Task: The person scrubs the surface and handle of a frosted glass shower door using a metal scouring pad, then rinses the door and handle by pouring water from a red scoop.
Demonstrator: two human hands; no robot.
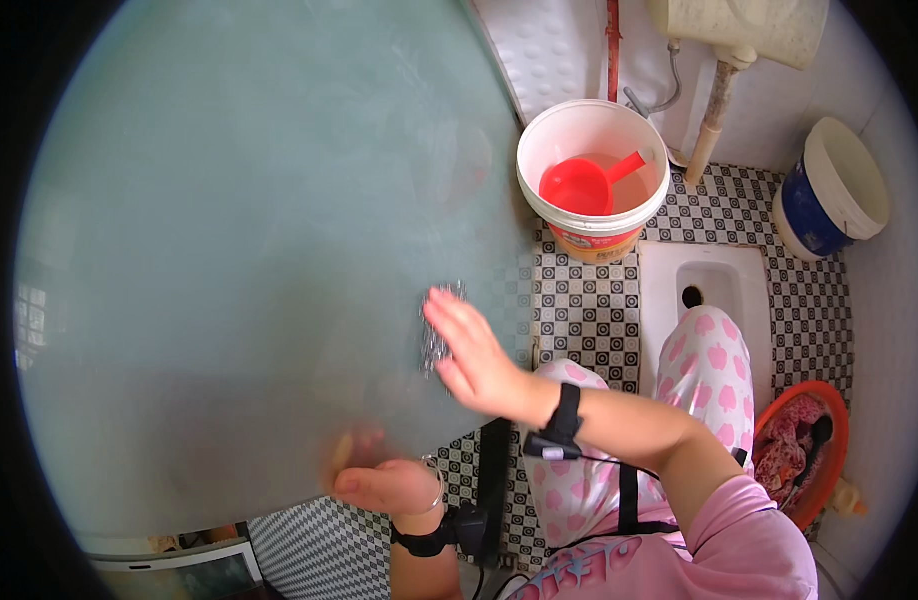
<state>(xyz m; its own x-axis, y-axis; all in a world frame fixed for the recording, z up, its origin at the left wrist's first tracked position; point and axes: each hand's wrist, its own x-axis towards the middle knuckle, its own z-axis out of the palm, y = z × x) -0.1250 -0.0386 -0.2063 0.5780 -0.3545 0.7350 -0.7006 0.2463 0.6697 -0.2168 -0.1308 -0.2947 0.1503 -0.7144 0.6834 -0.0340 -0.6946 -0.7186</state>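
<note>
A large frosted greenish glass panel [229,230] fills the left and middle of the view. My right hand [474,360] presses a silvery steel wool scrubber [434,340] against its surface near the right edge, fingers extended over the scrubber. At the panel's lower edge, my left hand [391,487] grips the glass. Its thumb lies on the near side, while its fingers show blurred through the pane. Both wrists wear black straps with small devices.
A white bucket [539,200] holds water and a red dipper [579,187]. Beyond my knees lies a squat toilet [659,265]. A blue-and-white bucket [814,205] stands at the far right, above an orange basin [841,440] with cloth in it. A pipe [714,115] runs down the wall.
</note>
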